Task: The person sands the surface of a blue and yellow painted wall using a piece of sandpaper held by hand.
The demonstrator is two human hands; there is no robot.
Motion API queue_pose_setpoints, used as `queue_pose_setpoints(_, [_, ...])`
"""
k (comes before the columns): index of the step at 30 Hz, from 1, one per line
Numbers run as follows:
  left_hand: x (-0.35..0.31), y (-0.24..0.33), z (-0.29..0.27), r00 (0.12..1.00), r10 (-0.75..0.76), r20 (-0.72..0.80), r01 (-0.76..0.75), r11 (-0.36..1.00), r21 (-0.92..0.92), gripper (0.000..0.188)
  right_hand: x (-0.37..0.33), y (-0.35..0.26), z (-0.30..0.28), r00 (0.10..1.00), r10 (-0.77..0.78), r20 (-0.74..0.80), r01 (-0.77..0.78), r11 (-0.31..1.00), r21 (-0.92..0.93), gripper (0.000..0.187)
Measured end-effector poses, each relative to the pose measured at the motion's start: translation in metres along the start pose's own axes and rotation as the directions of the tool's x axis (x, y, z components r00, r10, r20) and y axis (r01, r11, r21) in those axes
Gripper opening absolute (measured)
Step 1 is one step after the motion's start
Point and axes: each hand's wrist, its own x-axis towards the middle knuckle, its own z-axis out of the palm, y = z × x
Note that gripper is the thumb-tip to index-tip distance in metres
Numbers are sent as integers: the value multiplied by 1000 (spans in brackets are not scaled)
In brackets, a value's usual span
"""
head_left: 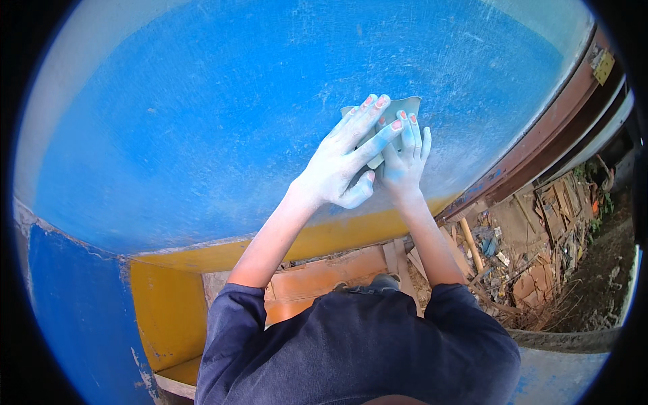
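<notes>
A thin, pale grey-green sheet (410, 105) with curled edges, which looks like sandpaper, lies against the blue wall (270, 101). My left hand (337, 158) presses on its left part, with long fingers stretched upward and the thumb apart below. Close beside it, my right hand (403, 170) holds the sheet's right part to the wall under upward-pointing fingers. The left hand's index finger crosses over the right hand's fingers. Both hands are coated in whitish-blue dust. Much of the sheet is hidden beneath them.
The wall carries pale scuffs and a yellow band (324, 235) along its bottom. A reddish-brown frame (520, 145) edges it on the right. Wood scraps and rubble (533, 270) cover the ground at lower right. An orange-brown board (331, 277) lies below my arms.
</notes>
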Motion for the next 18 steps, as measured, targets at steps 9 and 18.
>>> queue_pose_setpoints(9, [-20,8,56,899,-438,24,347,744,570,56,27,59,-8,915,352,-196,-337,936,106,57])
queue_pose_setpoints(18, [-29,-1,100,926,-361,-114,322,591,739,51,-41,43,16,920,354,-168,-355,934,28,52])
